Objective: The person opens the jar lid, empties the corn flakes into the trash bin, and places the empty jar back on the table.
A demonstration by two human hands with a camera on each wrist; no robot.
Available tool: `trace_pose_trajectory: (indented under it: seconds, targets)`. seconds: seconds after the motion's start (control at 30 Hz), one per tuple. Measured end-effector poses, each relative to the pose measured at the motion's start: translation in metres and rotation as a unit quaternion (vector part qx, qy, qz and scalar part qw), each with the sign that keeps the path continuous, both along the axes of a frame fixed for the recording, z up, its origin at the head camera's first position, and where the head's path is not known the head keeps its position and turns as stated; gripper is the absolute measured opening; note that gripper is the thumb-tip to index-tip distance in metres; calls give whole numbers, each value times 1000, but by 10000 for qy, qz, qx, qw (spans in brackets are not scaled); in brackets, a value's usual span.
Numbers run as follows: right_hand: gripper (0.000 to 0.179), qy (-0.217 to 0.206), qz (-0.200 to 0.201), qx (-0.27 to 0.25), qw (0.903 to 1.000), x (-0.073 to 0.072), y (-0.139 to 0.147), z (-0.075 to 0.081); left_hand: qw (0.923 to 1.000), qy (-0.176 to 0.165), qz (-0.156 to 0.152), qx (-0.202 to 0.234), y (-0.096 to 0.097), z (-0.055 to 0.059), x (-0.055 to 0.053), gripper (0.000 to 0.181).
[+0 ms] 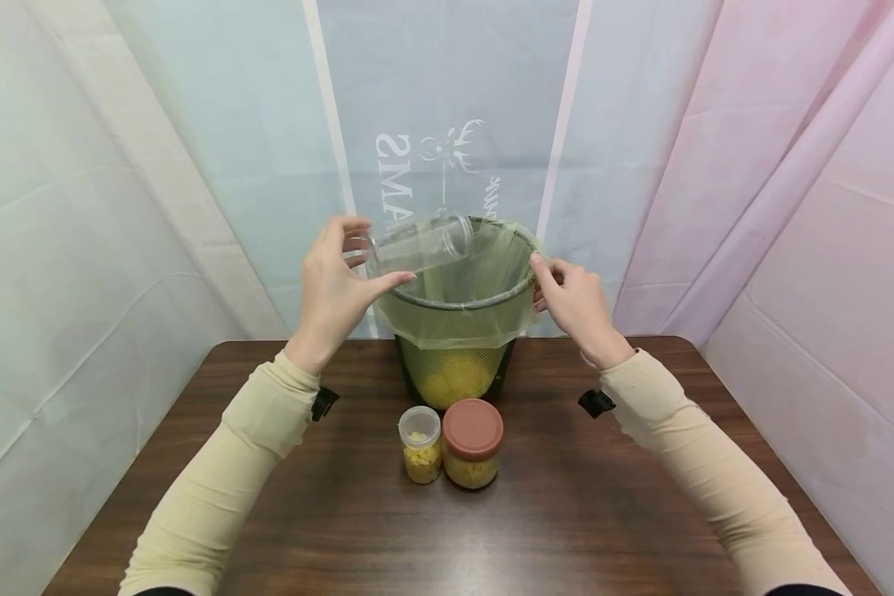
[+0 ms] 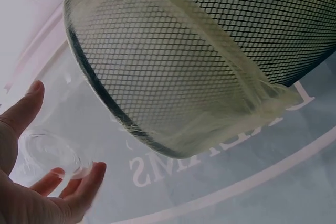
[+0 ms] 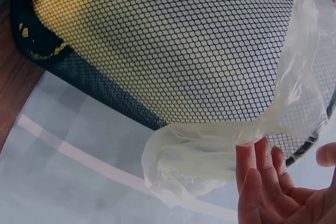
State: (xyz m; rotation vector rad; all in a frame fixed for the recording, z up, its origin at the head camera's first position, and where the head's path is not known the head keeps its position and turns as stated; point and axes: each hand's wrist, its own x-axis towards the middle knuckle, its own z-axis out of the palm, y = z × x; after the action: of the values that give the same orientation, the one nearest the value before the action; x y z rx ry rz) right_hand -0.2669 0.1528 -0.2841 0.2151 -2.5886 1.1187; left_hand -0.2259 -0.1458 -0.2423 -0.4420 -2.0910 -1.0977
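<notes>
My left hand (image 1: 335, 281) grips a clear, see-through jar (image 1: 425, 247) by its base end, thumb below and fingers behind. The jar lies tilted over the mouth of a black mesh wastebasket (image 1: 454, 305), its opening toward the right. In the left wrist view the jar (image 2: 52, 153) sits between thumb and fingers, outside the basket's rim. At the right side of the rim, my right hand (image 1: 574, 302) holds the edge, thumb on top and fingers below. A pale yellow-green bin liner (image 3: 194, 150) folds over the rim, with the right fingertips against it.
A small clear jar with yellow bits (image 1: 422, 459) and a wider jar with a reddish-brown lid (image 1: 473, 439) stand side by side before the basket. Yellow material (image 1: 454, 377) shows low through the mesh. The dark wooden table (image 1: 343, 530) is enclosed by hanging cloth (image 1: 194, 248).
</notes>
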Motion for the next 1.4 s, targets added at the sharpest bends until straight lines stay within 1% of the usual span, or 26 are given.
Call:
trace_pose_trajectory:
  seconds: [0.17, 0.27, 0.33, 0.47, 0.57, 0.7, 0.77, 0.87, 1.0, 1.07, 1.2, 1.3, 1.4]
  targets:
    - [60, 105, -187, 220, 9995, 0, 4, 2, 9996, -97, -77, 242, -1, -5, 2, 75]
    - [60, 219, -307, 388, 9985, 3, 6, 3, 9993, -83, -74, 347, -3, -10, 3, 72]
    - [61, 296, -383, 508, 9975, 5, 7, 4, 9986, -99, -110, 512, -4, -14, 4, 72]
    - [64, 402, -497, 664, 9957, 9, 9, 5, 9943, -135, -294, 1014, -6, -20, 6, 71]
    - [63, 497, -512, 750, 9946, 13, 11, 5, 9914, -133, -292, 1271, -6, -25, 7, 73]
    - [60, 566, -472, 822, 9939, 18, 14, 4, 9912, -5, -108, 1322, -5, -32, 8, 80]
    - [59, 543, -475, 842, 9938, 21, 15, 3, 9914, 49, -37, 1304, -5, -34, 10, 80]
    - [60, 490, -462, 866, 9940, 24, 17, 1, 9908, 40, -67, 1353, -2, -33, 17, 68]
    - [58, 525, -483, 917, 9932, 26, 20, -4, 9893, 19, -66, 1459, 1, -31, 28, 56]
    - [56, 562, -468, 947, 9928, 26, 22, -7, 9893, 101, 14, 1455, 1, -32, 31, 54]
    - [57, 583, -412, 991, 9925, 28, 25, -11, 9894, 327, 213, 1400, 1, -35, 34, 52]
    - [59, 577, -396, 1015, 9924, 28, 28, -13, 9883, 400, 195, 1456, -1, -37, 33, 52]
    - [60, 535, -391, 1060, 9922, 28, 31, -16, 9856, 311, 16, 1661, -4, -40, 31, 52]
